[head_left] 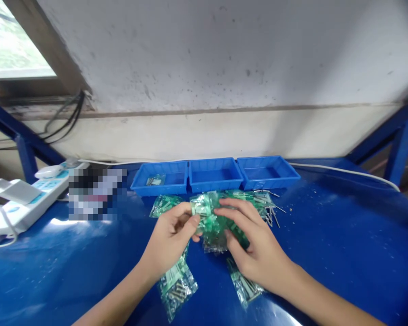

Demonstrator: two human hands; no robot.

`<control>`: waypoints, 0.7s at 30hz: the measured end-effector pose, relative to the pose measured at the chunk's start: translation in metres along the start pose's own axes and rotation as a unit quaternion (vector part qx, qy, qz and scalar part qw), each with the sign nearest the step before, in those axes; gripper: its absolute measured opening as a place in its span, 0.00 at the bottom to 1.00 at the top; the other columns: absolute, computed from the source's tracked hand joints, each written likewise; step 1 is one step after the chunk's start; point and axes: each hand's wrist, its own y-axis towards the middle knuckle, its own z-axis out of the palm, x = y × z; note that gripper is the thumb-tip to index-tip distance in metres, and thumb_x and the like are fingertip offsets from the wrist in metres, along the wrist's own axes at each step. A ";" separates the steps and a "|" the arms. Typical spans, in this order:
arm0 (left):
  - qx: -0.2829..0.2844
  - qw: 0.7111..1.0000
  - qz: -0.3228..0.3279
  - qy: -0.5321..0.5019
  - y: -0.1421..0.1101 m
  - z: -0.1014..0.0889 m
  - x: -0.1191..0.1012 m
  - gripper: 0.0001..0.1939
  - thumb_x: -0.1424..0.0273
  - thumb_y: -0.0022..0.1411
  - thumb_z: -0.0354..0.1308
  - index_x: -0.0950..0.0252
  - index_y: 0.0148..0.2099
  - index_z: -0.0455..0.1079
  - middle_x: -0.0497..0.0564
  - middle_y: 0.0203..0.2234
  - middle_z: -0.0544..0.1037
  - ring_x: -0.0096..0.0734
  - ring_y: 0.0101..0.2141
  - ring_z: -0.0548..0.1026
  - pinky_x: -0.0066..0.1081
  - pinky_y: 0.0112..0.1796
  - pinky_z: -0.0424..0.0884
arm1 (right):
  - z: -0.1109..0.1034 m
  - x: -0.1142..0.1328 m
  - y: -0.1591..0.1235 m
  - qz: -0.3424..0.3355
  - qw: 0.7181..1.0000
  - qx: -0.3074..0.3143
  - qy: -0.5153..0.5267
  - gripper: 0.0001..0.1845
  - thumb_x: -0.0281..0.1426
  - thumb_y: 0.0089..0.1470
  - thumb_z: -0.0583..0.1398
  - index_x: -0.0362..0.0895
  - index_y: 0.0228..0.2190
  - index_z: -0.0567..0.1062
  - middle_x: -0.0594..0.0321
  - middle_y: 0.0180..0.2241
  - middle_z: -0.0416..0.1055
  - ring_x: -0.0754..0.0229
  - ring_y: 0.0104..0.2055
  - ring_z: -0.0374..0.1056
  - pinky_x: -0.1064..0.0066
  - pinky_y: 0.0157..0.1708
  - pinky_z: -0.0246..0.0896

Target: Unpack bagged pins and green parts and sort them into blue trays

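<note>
The table (343, 253) under both hands is glossy, so a bag or loose part knocked on it could slide, most likely if a wrist brushes it.

The strip (49, 184), well to the left of the left hand, has leads; a wide sweep of that arm might snag one.

Beyond the fingers stand the left tray (159, 189), middle tray (216, 184) and right tray (272, 182), side by side. The left one bears a small bag (155, 179). With walls so alike, a bag might be put in the wrong one.

The left hand (172, 235) pinches the held bag (201, 206) between thumb and fingers. The right hand (258, 240) is half curled at its right side, fingers parted; blur hides whether they grip it, so I cannot tell. If only the left pinch carries it, slick film could slip or tear when pulled.

Just below the fingertips is a lower bag (215, 243), whether hanging or lying I cannot tell; it could be dragged along. The near-left bag (177, 290) lies below the left wrist and the near-right bag (245, 283) beside the right; a lowered forearm could shift either. The far bag (163, 203) sits just past the left knuckles.

Smallest are the rods (272, 215) beyond the right fingers, poking out at angles; their ends might puncture film or roll if nudged.
</note>
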 end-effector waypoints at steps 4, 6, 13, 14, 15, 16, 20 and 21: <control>-0.116 0.944 0.222 0.213 -0.006 0.007 0.004 0.04 0.77 0.60 0.54 0.65 0.37 0.67 0.48 0.29 0.70 0.22 0.27 0.71 0.22 0.27 0.74 | 0.003 0.008 0.001 0.120 0.986 -0.025 0.113 0.10 0.28 0.53 0.56 0.45 0.40 0.70 0.58 0.40 0.66 0.59 0.40 0.66 0.62 0.41 0.66; -0.110 0.920 0.282 0.248 -0.009 0.013 0.005 0.11 0.79 0.58 0.55 0.64 0.44 0.67 0.50 0.36 0.72 0.23 0.32 0.72 0.20 0.29 0.75 | 0.007 0.009 0.001 0.162 0.966 -0.026 0.202 0.09 0.30 0.54 0.57 0.46 0.39 0.69 0.60 0.38 0.68 0.61 0.38 0.68 0.64 0.39 0.67; -0.090 0.928 0.281 0.229 -0.011 0.018 0.004 0.12 0.80 0.58 0.55 0.65 0.45 0.67 0.50 0.36 0.72 0.21 0.32 0.73 0.16 0.28 0.73 | 0.013 0.007 -0.003 0.185 0.945 -0.042 0.268 0.03 0.32 0.54 0.58 0.46 0.32 0.68 0.64 0.32 0.71 0.61 0.36 0.70 0.68 0.36 0.68; -0.097 0.928 0.277 0.228 -0.011 0.017 0.004 0.12 0.80 0.59 0.55 0.65 0.45 0.67 0.50 0.36 0.71 0.21 0.32 0.73 0.17 0.28 0.73 | 0.014 0.008 -0.004 0.175 0.952 -0.035 0.248 0.03 0.32 0.54 0.58 0.45 0.29 0.69 0.63 0.31 0.72 0.60 0.39 0.71 0.67 0.39 0.67; -0.104 0.929 0.272 0.229 -0.011 0.016 0.005 0.13 0.80 0.59 0.55 0.65 0.45 0.67 0.50 0.36 0.71 0.21 0.31 0.73 0.17 0.29 0.73 | 0.014 0.009 -0.005 0.167 0.959 -0.027 0.229 0.04 0.31 0.53 0.59 0.45 0.27 0.69 0.63 0.31 0.73 0.58 0.43 0.70 0.66 0.43 0.65; -0.109 0.928 0.268 0.233 -0.011 0.015 0.005 0.13 0.81 0.59 0.55 0.64 0.46 0.67 0.50 0.37 0.71 0.21 0.32 0.73 0.18 0.30 0.73 | 0.014 0.010 -0.006 0.160 0.962 -0.018 0.219 0.05 0.31 0.53 0.59 0.45 0.25 0.70 0.63 0.33 0.73 0.57 0.47 0.68 0.65 0.45 0.64; -0.092 0.924 0.275 0.251 -0.011 0.013 0.007 0.15 0.82 0.58 0.54 0.63 0.47 0.66 0.51 0.39 0.71 0.23 0.34 0.73 0.22 0.34 0.74 | 0.016 0.011 -0.007 0.171 0.946 -0.032 0.274 0.05 0.31 0.54 0.59 0.50 0.36 0.71 0.64 0.39 0.72 0.61 0.45 0.69 0.67 0.43 0.66; -0.086 0.923 0.281 0.248 -0.011 0.013 0.007 0.15 0.82 0.58 0.54 0.64 0.47 0.66 0.51 0.38 0.72 0.24 0.34 0.73 0.22 0.34 0.74 | 0.016 0.010 -0.007 0.169 0.942 -0.048 0.285 0.08 0.31 0.55 0.58 0.51 0.39 0.70 0.65 0.39 0.72 0.62 0.42 0.70 0.69 0.41 0.67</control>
